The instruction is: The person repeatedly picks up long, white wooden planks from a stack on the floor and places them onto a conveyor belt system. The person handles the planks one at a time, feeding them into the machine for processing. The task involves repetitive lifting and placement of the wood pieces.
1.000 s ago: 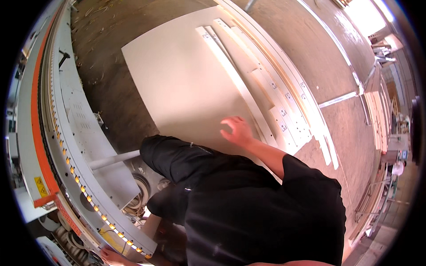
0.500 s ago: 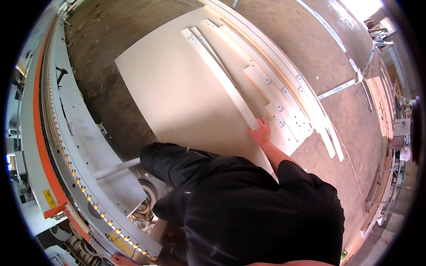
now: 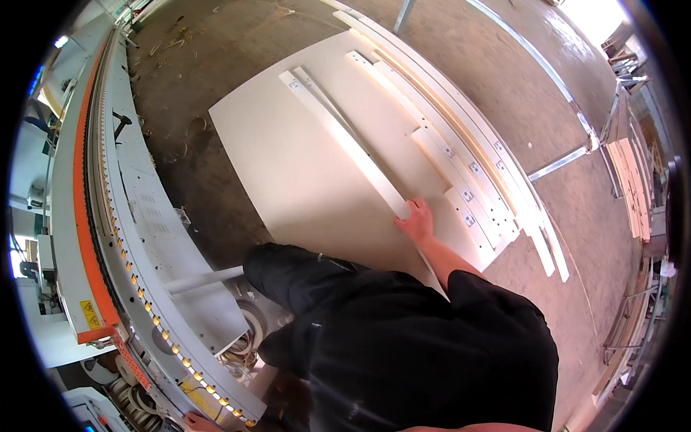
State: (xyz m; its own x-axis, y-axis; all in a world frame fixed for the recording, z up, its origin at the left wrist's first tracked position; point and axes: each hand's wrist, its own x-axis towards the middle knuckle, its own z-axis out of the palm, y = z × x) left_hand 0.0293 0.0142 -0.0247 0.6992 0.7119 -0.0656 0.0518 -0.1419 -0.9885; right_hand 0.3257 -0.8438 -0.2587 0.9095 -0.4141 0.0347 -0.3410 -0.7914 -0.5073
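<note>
A large white panel (image 3: 302,173) lies flat on the concrete floor in front of me. On it rests a long narrow white strip (image 3: 345,140), running away from me. My right hand (image 3: 416,222) reaches forward and closes on the near end of that strip. Only a bit of my left hand (image 3: 193,421) shows at the bottom edge, against the lower rim of the long machine (image 3: 137,216); its grip is unclear. My dark clothing fills the lower middle of the view.
The long machine, with an orange stripe and a row of small lights, curves along the left. Several shorter white strips (image 3: 461,187) with fittings lie along the panel's right side. Metal rails (image 3: 561,162) cross the floor, and stacked boards (image 3: 630,180) stand at far right.
My right hand has moved right and forward across the panel to the near end of the long strip and closed on it. My view has shifted, so the panel sits further right.
</note>
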